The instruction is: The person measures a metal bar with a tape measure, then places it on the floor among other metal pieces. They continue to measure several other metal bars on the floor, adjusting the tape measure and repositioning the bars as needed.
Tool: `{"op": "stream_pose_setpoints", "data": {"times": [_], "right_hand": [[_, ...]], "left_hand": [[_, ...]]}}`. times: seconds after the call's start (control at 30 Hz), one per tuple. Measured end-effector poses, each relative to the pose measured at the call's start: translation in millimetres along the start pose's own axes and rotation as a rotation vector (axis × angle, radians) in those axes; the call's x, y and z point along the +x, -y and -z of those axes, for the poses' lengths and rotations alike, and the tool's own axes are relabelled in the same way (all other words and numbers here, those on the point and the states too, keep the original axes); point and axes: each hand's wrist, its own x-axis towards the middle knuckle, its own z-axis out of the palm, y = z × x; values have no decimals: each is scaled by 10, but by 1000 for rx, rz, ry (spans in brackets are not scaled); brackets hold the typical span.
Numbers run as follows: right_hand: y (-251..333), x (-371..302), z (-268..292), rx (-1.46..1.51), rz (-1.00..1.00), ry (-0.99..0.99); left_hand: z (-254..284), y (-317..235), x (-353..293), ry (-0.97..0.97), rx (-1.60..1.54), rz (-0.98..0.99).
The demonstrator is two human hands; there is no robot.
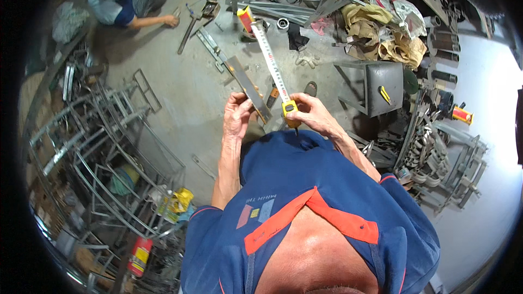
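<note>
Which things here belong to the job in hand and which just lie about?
In use:
- dark flat metal bar in left hand
- yellow tape measure, blade out, in right hand

Probably lying about:
- yellow utility knife on black square-topped stool
- crumpled tan material

A: Right side, from where you stand?
B: You have a dark stool [384, 73], yellow cutter [385, 94] lying on its seat. Tan sacks [400, 48] heaped beyond it.

A: Your left?
B: Metal frames [56, 158] in a loose jumble. Yellow bag [183, 200] beside them; red container [140, 257], yellow-labelled, closer to you.

A: Far side, ahead-left of you?
B: Another person [115, 2] crouching on the floor [174, 90]. Long-handled tool [186, 37] lies nearby.
</note>
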Motion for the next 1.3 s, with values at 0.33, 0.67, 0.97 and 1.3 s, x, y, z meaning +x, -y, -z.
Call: {"op": "stream_pose_setpoints", "data": {"times": [0.33, 0.67, 0.97, 1.3], "right_hand": [[-847, -597, 1195, 477, -64, -393], [-813, -1350, 1865, 280, 113, -386], [-576, -1609, 1501, 270, 98, -433], [-580, -1716, 1154, -6, 198, -452]], "left_hand": [[-1092, 986, 700, 117, 289, 460], [-1972, 1973, 1116, 401, -153, 517], [-1991, 1657, 1025, 433, -19, 515], [-1803, 1336, 717, 400, 28, 530]]}}
